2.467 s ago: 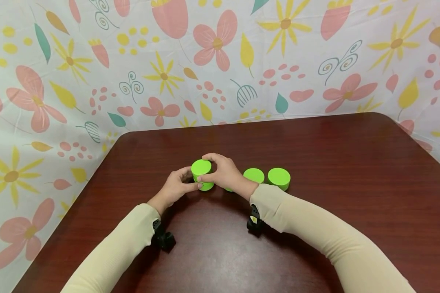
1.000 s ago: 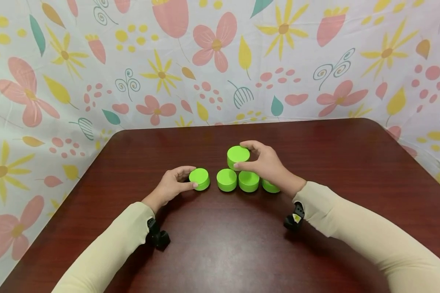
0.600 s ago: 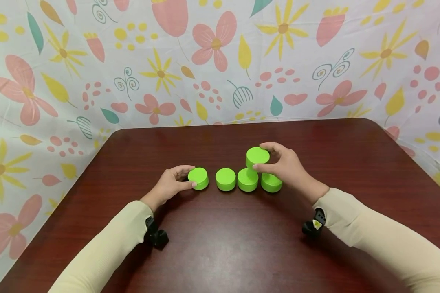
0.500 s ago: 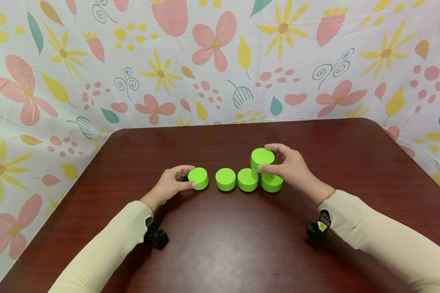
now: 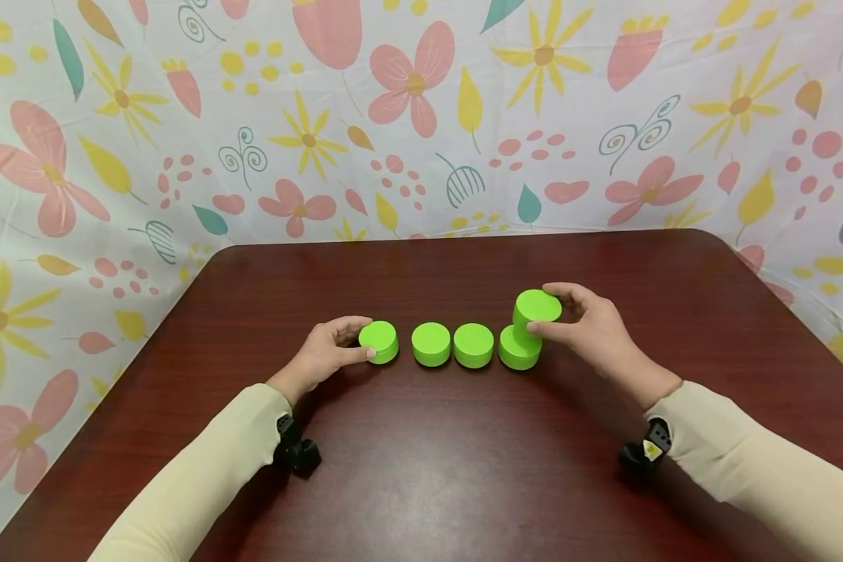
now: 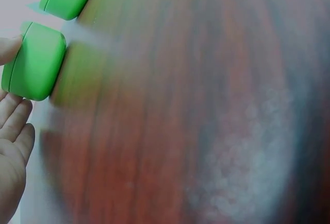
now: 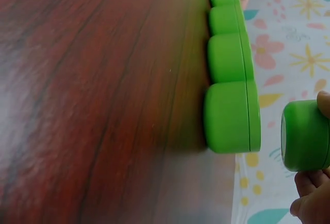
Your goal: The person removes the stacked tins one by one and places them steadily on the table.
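Observation:
My left hand (image 5: 326, 353) holds the leftmost green round lidded container (image 5: 378, 342) on the table, thumb in front and fingers behind. In the left wrist view, that green container (image 6: 38, 62) stands between the thumb and the fingers. My right hand (image 5: 597, 332) grips another lidded green container (image 5: 537, 305), raised above the table near the right end of the row. A gap separates this held container (image 7: 305, 135) from the row in the right wrist view. Below it stands the rightmost container (image 5: 519, 349), partly covered in the head view.
Two more green containers, one left of centre (image 5: 432, 344) and one close beside it (image 5: 474, 346), stand in line between the hands. They rest on a dark brown wooden table (image 5: 421, 468). A flower-patterned cloth (image 5: 421, 156) hangs behind the table's far edge.
My right hand has lifted its container off the leftmost one and carried it rightward past the row, to over the rightmost container. The left hand has stayed at the leftmost container.

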Tool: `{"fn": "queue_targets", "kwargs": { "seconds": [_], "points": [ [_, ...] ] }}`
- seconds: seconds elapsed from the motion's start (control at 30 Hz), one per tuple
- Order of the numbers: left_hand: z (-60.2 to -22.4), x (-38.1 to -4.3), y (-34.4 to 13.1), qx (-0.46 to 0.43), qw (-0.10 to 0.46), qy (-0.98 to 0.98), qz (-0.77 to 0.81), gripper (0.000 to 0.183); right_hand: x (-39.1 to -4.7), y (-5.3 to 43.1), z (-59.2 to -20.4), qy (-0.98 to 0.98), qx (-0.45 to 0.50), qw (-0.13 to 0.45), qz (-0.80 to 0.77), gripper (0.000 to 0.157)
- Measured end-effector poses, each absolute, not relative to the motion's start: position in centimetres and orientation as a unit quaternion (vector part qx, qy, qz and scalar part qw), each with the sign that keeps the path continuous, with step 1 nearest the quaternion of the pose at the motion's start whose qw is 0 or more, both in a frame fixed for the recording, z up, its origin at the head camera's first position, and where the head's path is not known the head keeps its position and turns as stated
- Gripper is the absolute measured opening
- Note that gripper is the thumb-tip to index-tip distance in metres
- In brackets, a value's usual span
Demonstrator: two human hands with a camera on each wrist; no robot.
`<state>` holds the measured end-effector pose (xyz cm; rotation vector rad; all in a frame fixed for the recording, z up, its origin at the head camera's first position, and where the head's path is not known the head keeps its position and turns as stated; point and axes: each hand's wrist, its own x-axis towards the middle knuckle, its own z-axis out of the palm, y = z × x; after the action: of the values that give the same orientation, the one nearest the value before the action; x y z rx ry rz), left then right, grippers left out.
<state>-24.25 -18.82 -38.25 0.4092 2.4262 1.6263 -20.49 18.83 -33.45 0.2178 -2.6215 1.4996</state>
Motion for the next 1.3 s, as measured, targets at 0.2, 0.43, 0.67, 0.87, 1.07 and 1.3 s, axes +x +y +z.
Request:
{"fn": "queue_targets", "kwargs": {
  "seconds": [0.2, 0.43, 0.67, 0.87, 1.07, 1.3],
  "points": [
    [-38.1, -24.3, -18.9, 0.139, 0.093, 0.821, 0.545, 0.052, -20.1, 19.7, -33.7, -0.867, 0.064, 0.068, 0.489, 0.065],
    [-38.3, -24.2, -18.9, 0.14, 0.093, 0.821, 0.546, 0.051, -19.4, 20.9, -34.1, -0.873, 0.05, 0.07, 0.481, 0.066],
    [-38.2, -24.1, -18.8, 0.141, 0.089, 0.822, 0.545, 0.05, -18.8, 21.9, -35.0, -0.872, 0.032, 0.074, 0.483, 0.064],
    [-38.2, -24.1, -18.8, 0.141, 0.09, 0.821, 0.546, 0.051, -18.7, 22.5, -35.8, -0.872, 0.03, 0.078, 0.483, 0.063],
    [-38.3, -24.1, -18.8, 0.137, 0.09, 0.823, 0.544, 0.051, -18.5, 22.7, -36.2, -0.875, 0.023, 0.057, 0.481, 0.064],
    [-38.2, -24.1, -18.7, 0.14, 0.088, 0.822, 0.545, 0.051, -18.6, 23.1, -36.6, -0.874, 0.018, 0.025, 0.484, 0.068]
  ]
}}
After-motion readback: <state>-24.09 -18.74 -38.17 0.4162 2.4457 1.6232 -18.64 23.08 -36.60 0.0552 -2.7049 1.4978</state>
